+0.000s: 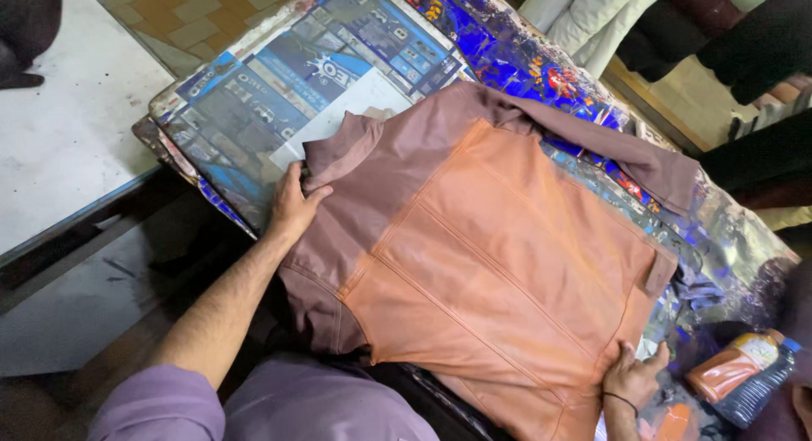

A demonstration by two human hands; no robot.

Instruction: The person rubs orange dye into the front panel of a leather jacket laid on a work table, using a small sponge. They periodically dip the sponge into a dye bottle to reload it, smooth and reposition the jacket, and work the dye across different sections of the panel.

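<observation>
A leather jacket (499, 238) lies back up on a work table, with an orange-tan middle panel and purplish-brown sleeves and collar. My left hand (292, 206) grips its edge by the collar and shoulder at the left, thumb on top. My right hand (633, 375), with a thin black band at the wrist, holds the jacket's lower hem at the bottom right. One sleeve (626, 153) stretches out to the upper right.
The table is covered with a blue printed sheet (279, 77). A plastic bottle of orange liquid (740, 369) lies at the lower right. A white table (68, 111) stands to the left. People in dark and white clothes stand at the top right.
</observation>
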